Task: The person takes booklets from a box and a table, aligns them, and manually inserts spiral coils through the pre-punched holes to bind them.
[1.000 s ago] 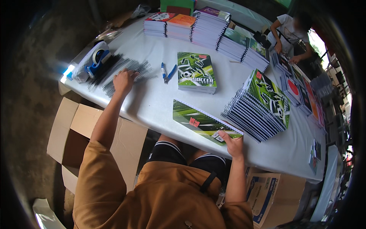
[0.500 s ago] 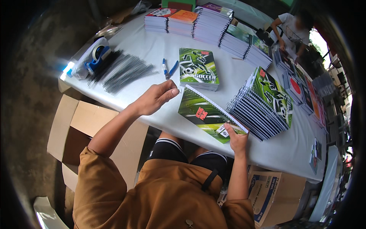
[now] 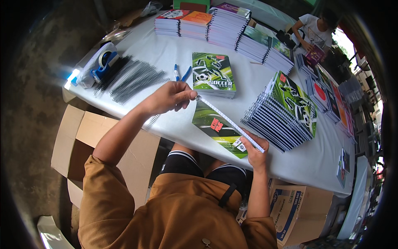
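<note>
My right hand (image 3: 258, 152) grips a green, black-and-white soccer-themed notebook (image 3: 215, 129) by the lower end of its punched edge. The notebook is tilted over the table's front edge, with that white edge facing up and right. At its upper corner, my left hand (image 3: 177, 97) is closed in a pinch. A thin wire spiral coil (image 3: 154, 120) shows below my left wrist and seems to run up into the fingers; most of it is hidden by the hand. Just beyond lies a short stack of matching notebooks (image 3: 213, 74).
Loose spiral coils (image 3: 134, 81) lie at the left, by a blue tape dispenser (image 3: 103, 66) and blue-handled pliers (image 3: 186, 74). A tall stack of coil-bound notebooks (image 3: 286, 116) stands right. Further stacks (image 3: 228, 25) line the back. Cardboard boxes (image 3: 120, 162) sit below. Another person (image 3: 313, 33) works far right.
My left hand has moved slightly up and left, then closed nearer the notebook's corner; a coil now shows under the wrist. The notebook tilted more edge-on. The far person now holds a purple book.
</note>
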Demonstrator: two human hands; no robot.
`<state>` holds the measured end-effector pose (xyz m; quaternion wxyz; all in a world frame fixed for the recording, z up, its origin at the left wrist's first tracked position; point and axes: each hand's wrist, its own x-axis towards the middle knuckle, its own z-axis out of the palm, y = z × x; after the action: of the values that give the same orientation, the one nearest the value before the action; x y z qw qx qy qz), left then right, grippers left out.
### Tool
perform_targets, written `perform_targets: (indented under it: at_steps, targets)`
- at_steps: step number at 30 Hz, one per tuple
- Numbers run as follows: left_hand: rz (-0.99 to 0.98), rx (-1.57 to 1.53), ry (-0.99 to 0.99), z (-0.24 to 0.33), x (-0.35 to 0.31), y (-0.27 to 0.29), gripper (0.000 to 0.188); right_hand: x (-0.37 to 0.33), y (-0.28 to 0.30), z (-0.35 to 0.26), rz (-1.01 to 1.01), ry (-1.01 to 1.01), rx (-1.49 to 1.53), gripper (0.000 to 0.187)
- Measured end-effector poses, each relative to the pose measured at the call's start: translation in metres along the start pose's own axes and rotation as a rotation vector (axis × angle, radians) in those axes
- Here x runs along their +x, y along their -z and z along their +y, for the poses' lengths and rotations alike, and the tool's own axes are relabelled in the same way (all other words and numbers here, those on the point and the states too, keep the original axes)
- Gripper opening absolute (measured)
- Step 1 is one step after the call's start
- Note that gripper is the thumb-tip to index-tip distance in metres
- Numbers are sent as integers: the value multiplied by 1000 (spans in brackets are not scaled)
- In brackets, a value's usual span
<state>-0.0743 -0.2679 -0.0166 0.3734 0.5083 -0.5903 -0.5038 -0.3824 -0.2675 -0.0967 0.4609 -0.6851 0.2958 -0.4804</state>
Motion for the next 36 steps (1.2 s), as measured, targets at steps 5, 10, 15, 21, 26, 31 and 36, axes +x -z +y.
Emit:
perform_targets:
  at_steps: [5, 10, 15, 21, 26, 31, 36]
  targets:
    - [-123, 275, -130, 21, 1, 15, 19, -4, 4, 2, -21, 19, -16, 26]
    - [-96, 388, 17, 22, -4, 7, 37, -9, 2, 9, 121, -67, 54, 25]
    - [-1, 429, -89, 2, -8, -8, 45, -9, 0, 13, 149, -71, 40, 25]
    - [-136, 157, -13, -6, 3, -2, 44, -6, 1, 7, 117, -35, 22, 23]
    - [-46, 113, 68, 3, 5, -2, 32, -3, 3, 7, 24, 42, -28, 23]
    - [-19, 316, -435, 9, 10, 1, 20, -9, 4, 8, 65, -55, 24, 20]
    - [-109, 1018, -380, 39, 10, 1, 29, -12, -3, 13, 102, 17, -3, 20]
